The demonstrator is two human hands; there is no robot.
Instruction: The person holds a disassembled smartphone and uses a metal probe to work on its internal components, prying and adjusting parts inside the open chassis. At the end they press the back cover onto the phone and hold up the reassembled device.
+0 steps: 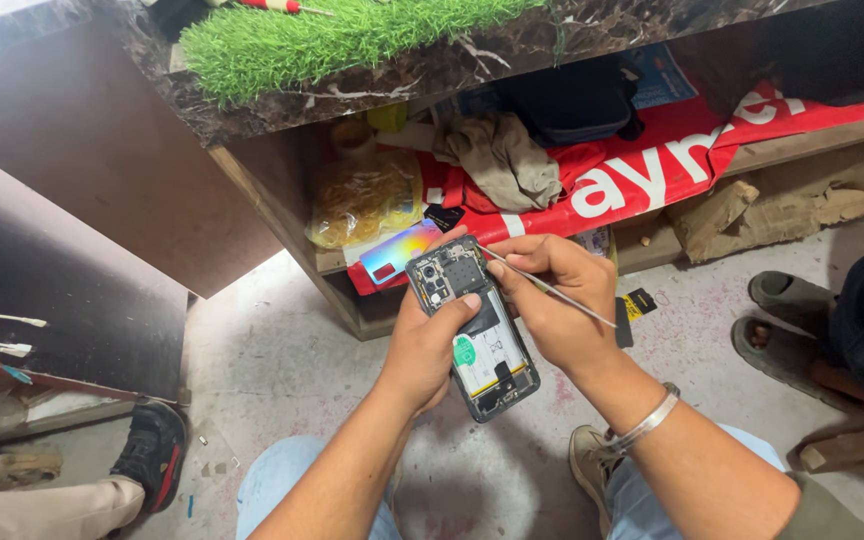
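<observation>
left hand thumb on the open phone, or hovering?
Touching. The head view shows the left hand gripping the open phone, thumb pressed on its inner black cover with no gap.

A patch of fake grass (342, 35) lies on the dark marble counter (512, 50). On the shelf beneath sit a red banner (672, 165), a crumpled beige rag (502, 155) and a bag of rubber bands (362, 200). Green sandals (787, 325) rest on the floor (282, 370).

Red banner (652, 170) with white lettering on shelf, beside a yellowish plastic bag (362, 200)
</observation>
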